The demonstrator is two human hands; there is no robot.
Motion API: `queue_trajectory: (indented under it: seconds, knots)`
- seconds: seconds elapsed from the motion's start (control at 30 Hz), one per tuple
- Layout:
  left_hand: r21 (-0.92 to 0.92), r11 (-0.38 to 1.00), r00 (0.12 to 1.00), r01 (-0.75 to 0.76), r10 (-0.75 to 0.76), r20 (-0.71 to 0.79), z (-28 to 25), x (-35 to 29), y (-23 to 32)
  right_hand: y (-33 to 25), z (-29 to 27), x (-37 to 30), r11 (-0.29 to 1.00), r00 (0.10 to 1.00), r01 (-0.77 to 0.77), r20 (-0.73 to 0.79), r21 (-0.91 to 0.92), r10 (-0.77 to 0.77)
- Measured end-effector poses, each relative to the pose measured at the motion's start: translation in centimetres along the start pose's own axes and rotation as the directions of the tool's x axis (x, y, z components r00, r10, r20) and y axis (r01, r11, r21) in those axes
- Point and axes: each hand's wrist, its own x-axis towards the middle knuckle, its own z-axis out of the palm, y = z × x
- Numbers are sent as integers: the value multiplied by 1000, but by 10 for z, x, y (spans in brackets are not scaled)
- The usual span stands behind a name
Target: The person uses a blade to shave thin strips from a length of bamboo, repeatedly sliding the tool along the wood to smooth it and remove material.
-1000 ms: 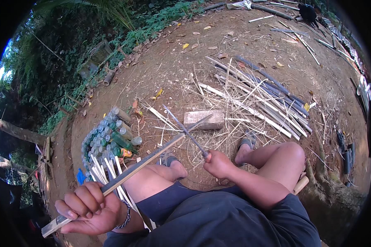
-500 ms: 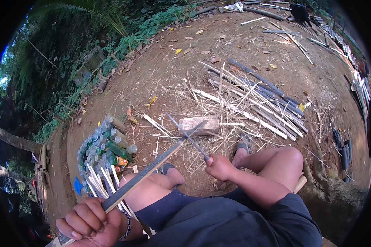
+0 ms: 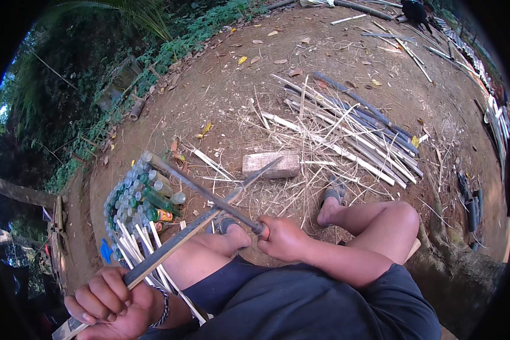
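My left hand (image 3: 110,303), low on the left, is closed around the near end of a long split bamboo strip (image 3: 175,245), dark on one face and pale along its edge. The strip slants up and away to a tapered tip in front of a wooden block (image 3: 286,165). In my right hand (image 3: 284,238) is the handle of a long narrow knife (image 3: 232,213). Its blade points up to the left and crosses over the strip near the strip's middle. Whether blade and strip touch, I cannot tell.
Plastic bottles (image 3: 136,195) stand clustered at the left, with pale slim sticks (image 3: 133,246) beside my leg. Beyond the block lie shavings and a pile of split bamboo (image 3: 357,139). A tree root (image 3: 456,258) is at the right. A dark figure (image 3: 416,12) shows far off.
My right hand has moved left and nearer to me, so the knife now crosses the strip lower down and points farther left. The left hand has shifted slightly left with the strip.
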Motion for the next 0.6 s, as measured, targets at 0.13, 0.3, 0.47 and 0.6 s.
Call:
queue_trajectory:
  seconds: [0.13,0.3,0.47,0.6]
  knots:
    - [14,1000,1000,1,-1,-26,8,4,-7,15,11,1,998,996,63,-65,27,-61]
    - [-6,1000,1000,0,0,0,0,7,0,89,4,22,959,959,-282,-47,-20,281]
    - [-2,1000,1000,25,-25,12,-4,12,-9,25,11,18,992,989,116,-101,48,-111]
    - [-22,999,998,44,-45,-43,-10,21,-10,123,12,50,965,952,-260,-162,30,261]
